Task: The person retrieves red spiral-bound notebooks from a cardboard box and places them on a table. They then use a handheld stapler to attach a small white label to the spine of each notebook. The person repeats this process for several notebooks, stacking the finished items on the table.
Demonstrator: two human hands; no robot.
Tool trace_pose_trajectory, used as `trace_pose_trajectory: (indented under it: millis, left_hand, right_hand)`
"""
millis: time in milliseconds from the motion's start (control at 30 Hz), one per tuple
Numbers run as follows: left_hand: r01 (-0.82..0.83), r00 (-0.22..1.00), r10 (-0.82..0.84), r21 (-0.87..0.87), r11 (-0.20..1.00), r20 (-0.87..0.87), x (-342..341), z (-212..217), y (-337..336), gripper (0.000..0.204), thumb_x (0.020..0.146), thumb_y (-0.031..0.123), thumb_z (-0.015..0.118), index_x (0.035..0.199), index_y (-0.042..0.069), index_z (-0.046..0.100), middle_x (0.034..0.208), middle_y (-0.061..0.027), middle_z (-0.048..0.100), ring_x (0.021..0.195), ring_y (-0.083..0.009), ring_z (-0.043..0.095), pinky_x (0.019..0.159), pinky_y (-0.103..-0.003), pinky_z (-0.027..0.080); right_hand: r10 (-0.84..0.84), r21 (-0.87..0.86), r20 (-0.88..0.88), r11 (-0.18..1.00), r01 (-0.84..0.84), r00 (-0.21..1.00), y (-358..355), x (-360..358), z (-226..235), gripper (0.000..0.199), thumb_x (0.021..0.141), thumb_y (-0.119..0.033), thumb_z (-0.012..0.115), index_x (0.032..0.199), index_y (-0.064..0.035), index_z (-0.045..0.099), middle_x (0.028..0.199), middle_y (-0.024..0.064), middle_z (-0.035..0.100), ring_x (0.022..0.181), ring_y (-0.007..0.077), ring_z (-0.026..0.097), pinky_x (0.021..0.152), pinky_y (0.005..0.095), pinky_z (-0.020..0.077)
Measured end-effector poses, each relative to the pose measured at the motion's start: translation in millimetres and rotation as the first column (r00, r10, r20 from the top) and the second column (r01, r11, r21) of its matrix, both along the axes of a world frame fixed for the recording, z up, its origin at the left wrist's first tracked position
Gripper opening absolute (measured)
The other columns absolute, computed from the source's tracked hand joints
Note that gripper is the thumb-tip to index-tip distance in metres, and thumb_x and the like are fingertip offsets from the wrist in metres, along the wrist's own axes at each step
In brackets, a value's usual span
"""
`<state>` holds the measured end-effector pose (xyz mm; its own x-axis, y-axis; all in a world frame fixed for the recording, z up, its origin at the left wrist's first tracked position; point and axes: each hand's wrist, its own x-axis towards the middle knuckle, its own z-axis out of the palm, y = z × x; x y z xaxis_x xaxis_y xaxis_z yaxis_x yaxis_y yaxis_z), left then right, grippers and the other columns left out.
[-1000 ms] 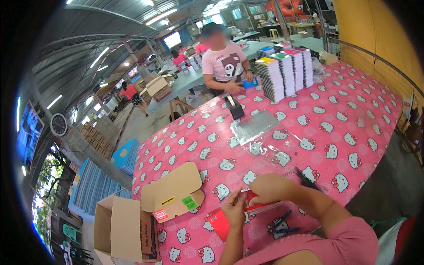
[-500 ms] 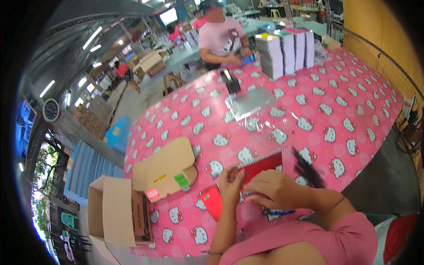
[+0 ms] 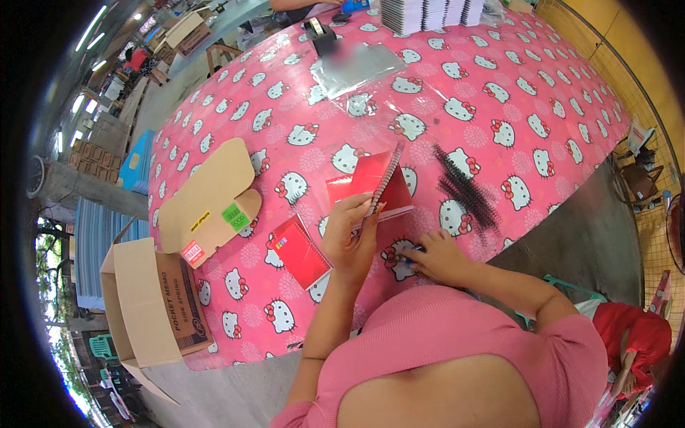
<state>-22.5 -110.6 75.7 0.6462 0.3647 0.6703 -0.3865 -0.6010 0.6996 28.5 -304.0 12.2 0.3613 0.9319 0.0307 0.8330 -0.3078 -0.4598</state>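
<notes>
The left hand (image 3: 349, 239) is closed on a red spiral notebook (image 3: 378, 178), fingers wrapped over its lower edge, holding it tilted up off the desk (image 3: 542, 107) with the wire spine facing right. Under it lies a second red notebook (image 3: 342, 191), flat on the pink cat-print cloth, partly hidden by the raised one. The right hand (image 3: 439, 258) rests on the desk just right of the left hand, fingers curled over a small blue thing (image 3: 412, 255); whether it grips it or only touches it I cannot tell.

Left of the left hand, near the wrist, a third red notebook (image 3: 300, 251) lies flat, close to the desk's near edge. Right of the raised notebook a bundle of black spiral wires (image 3: 467, 189) lies at a slant on the cloth, apart from both hands.

Further left, an open brown carton (image 3: 153, 307) stands beside the desk's corner, and its flap (image 3: 210, 200), with green, yellow and red stickers, lies over the desk edge. Toward the far end lie clear plastic sleeves (image 3: 357, 68) and a black tape dispenser (image 3: 321, 32), well apart from the hands. Stacks of white pads (image 3: 428, 11) stand at the far edge. Another person's arm (image 3: 300, 6) shows at the top rim.
</notes>
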Motion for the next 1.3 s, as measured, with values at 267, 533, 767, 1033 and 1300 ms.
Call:
trace_pose_trajectory:
  millis: [267,533,767,1033,1300]
  left_hand:
    - [0.029,0.999,-0.028,-0.091,0.995,0.019,-2,-15,-3,0.02,0.077,-0.014,0.064,0.092,-0.002,0.058,0.1,-0.0166,0.064,0.09,-0.0192,0.064,0.074,-0.027,0.053]
    - [-0.046,0.999,0.044,0.054,0.997,0.023,-5,-12,-1,0.019,0.075,-0.015,0.06,0.087,0.0,0.057,0.096,-0.0163,0.065,0.088,-0.0227,0.065,0.077,-0.032,0.052]
    - [0.04,0.998,-0.053,0.283,0.958,0.039,-5,-20,8,0.021,0.071,-0.01,0.067,0.086,0.002,0.057,0.093,-0.0139,0.066,0.086,-0.027,0.065,0.079,-0.037,0.052]
    - [0.335,0.883,-0.211,0.248,0.909,-0.419,5,28,10,0.05,0.069,0.011,0.078,0.113,0.003,0.054,0.109,-0.0112,0.06,0.099,-0.0272,0.057,0.082,-0.034,0.048]
    - [0.272,0.889,0.009,0.543,0.795,-0.458,81,8,21,0.051,0.085,0.037,0.058,0.126,0.008,0.048,0.111,-0.0114,0.059,0.107,-0.0279,0.052,0.102,-0.047,0.026]
  right_hand:
    - [-0.162,0.461,-0.147,0.862,0.212,0.976,16,19,105,0.038,0.083,-0.024,0.065,0.112,-0.0013,0.054,0.104,0.0155,0.055,0.097,0.0315,0.053,0.083,0.0386,0.0429]
    - [-0.116,0.191,-0.606,0.939,0.286,0.787,18,29,105,0.035,0.088,-0.026,0.062,0.11,0.0,0.056,0.098,0.0105,0.063,0.085,0.0235,0.061,0.077,0.0341,0.0483]
    - [-0.082,-0.051,-0.939,0.994,0.1,0.333,4,45,71,0.039,0.095,-0.03,0.051,0.121,-0.0019,0.053,0.106,0.0117,0.063,0.095,0.0189,0.061,0.083,0.0297,0.0477]
    - [-0.262,0.164,-0.19,0.942,0.294,0.946,-10,89,80,0.037,0.09,-0.025,0.055,0.121,-0.0061,0.053,0.096,0.0139,0.051,0.091,0.0301,0.052,0.081,0.0384,0.0416]
    - [-0.221,0.205,0.215,0.963,0.177,0.951,17,120,80,0.038,0.083,-0.03,0.062,0.116,-0.011,0.056,0.107,0.0129,0.054,0.099,0.0312,0.05,0.086,0.0432,0.0369]
